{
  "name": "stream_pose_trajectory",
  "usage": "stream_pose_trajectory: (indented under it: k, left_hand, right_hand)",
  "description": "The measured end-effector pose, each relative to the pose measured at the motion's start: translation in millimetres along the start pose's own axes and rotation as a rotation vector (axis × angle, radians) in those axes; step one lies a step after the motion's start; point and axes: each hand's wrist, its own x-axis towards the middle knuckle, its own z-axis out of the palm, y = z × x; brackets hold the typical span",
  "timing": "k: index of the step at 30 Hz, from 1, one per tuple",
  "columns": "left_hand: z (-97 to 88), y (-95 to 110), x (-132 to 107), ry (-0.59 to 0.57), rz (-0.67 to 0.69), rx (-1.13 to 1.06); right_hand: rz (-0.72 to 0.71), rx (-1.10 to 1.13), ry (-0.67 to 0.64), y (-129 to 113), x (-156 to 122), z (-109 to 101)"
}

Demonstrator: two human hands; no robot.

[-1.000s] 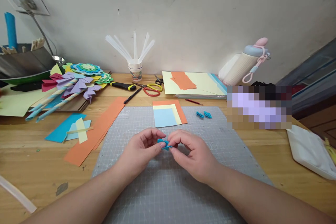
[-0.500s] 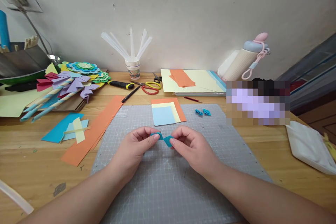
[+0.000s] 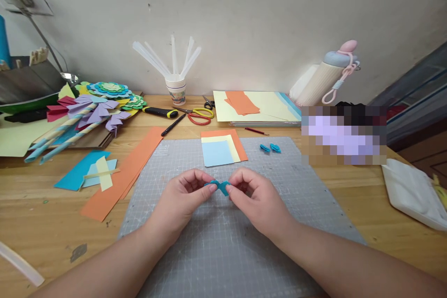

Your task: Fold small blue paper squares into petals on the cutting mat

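Observation:
Over the grey cutting mat [image 3: 223, 251] my left hand [image 3: 181, 202] and my right hand [image 3: 256, 202] pinch the two ends of a small teal paper piece [image 3: 218, 186], which bends between the fingertips. Both hands are closed on it, thumbs against forefingers. Two finished little teal folded pieces [image 3: 270, 148] lie on the mat's far right part. A stack of light blue, yellow and orange paper squares [image 3: 223, 149] lies at the mat's far edge, just beyond my hands.
Left of the mat lie orange strips [image 3: 122, 172] and blue scraps [image 3: 84, 174]. Paper flowers [image 3: 98, 107], a cup of white sticks [image 3: 176, 88], a utility knife [image 3: 160, 112], scissors [image 3: 199, 115], coloured sheets [image 3: 254, 109] and a bottle [image 3: 331, 77] stand along the wall. A white cloth [image 3: 412, 193] lies right.
The hands first held the teal piece bunched together, then drew it out between them; now they have come slightly closer and the piece bends. The view has shifted a little.

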Motion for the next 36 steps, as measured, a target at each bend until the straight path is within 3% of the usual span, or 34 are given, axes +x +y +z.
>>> stream_pose_trajectory:
  k: [36]
  left_hand:
    - [-1.3, -1.3, 0.8, -0.014, -0.019, 0.012]
  right_hand:
    - [-0.018, 0.022, -0.025, -0.9, 3.9, -2.2]
